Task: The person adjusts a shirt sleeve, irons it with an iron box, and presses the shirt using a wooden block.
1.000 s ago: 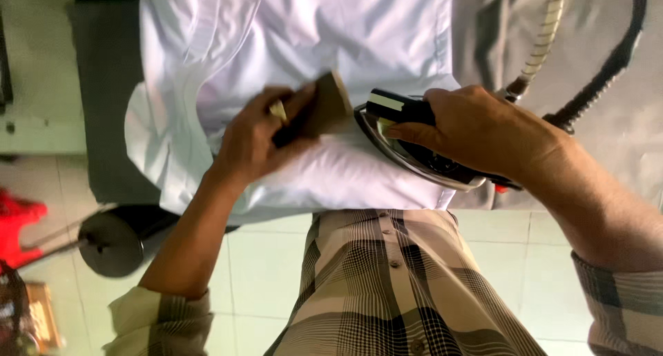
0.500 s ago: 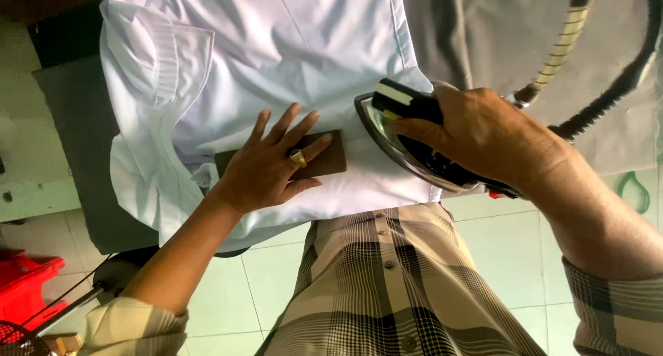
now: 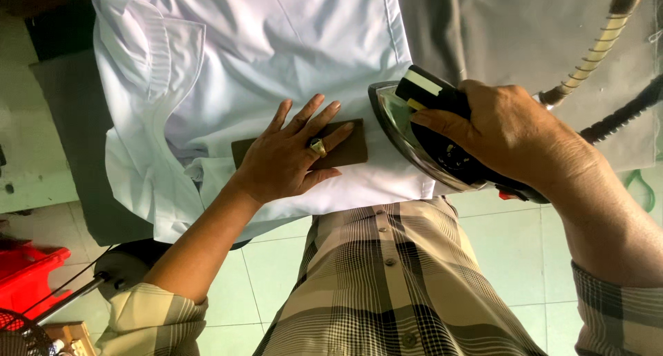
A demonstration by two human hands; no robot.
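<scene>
My left hand (image 3: 286, 159) lies spread flat, pinning brown pad (image 3: 349, 147) on white shirt (image 3: 276, 45); right hand (image 3: 507, 131) grips iron (image 3: 414, 138). Pressing stage, I reckon; nxt needs iron onto cloth w/o catching fingers.

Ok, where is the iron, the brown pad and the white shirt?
iron (image 3: 407, 138): head view, on its shiny metal side.
brown pad (image 3: 352, 149): head view, on its bare right end.
white shirt (image 3: 276, 52): head view, on the flat cloth above the hand.

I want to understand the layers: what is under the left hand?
The left hand lies flat on a brown rectangular pad, which rests on the white shirt. The pad's middle is covered by the hand.
</scene>
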